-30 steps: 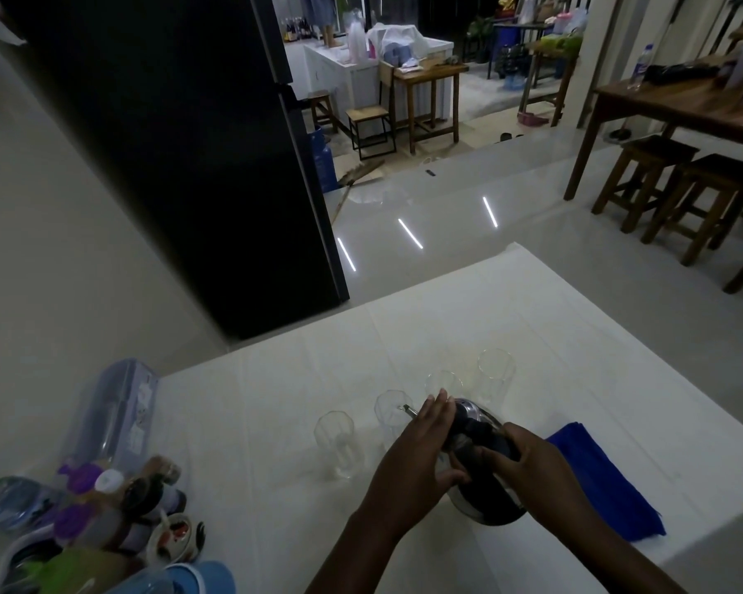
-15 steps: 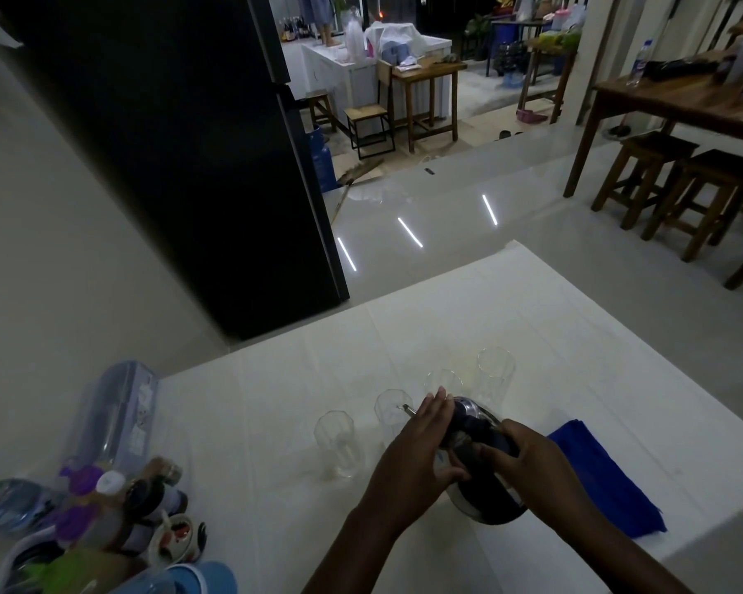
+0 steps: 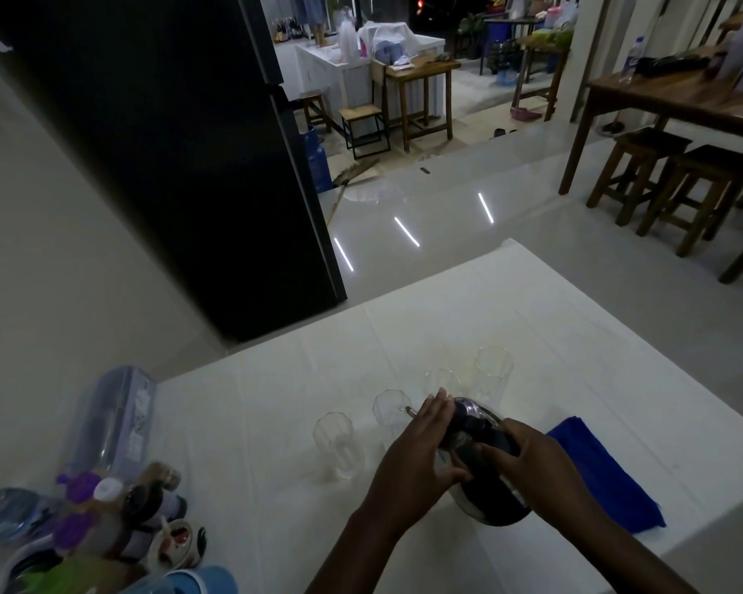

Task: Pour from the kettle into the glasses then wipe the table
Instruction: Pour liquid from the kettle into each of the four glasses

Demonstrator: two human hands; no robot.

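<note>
Right hand [image 3: 532,458] grips kettle [image 3: 496,505]; left hand's [image 3: 417,452] straight fingers [image 3: 436,407] press it.

On the table [image 3: 275,400], the glasses [image 3: 337,448] stand in a row running from near left to far right. The kettle [image 3: 496,503] is just in front of that row, the cloth [image 3: 605,473] lies to its right, and the bottles [image 3: 116,508] crowd the near left corner.

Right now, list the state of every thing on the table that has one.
kettle: tilted, spout at second glass
four glasses: upright, fill unclear
blue cloth: folded, lying flat
left hand: fingers on kettle top
right hand: grips kettle handle
</note>
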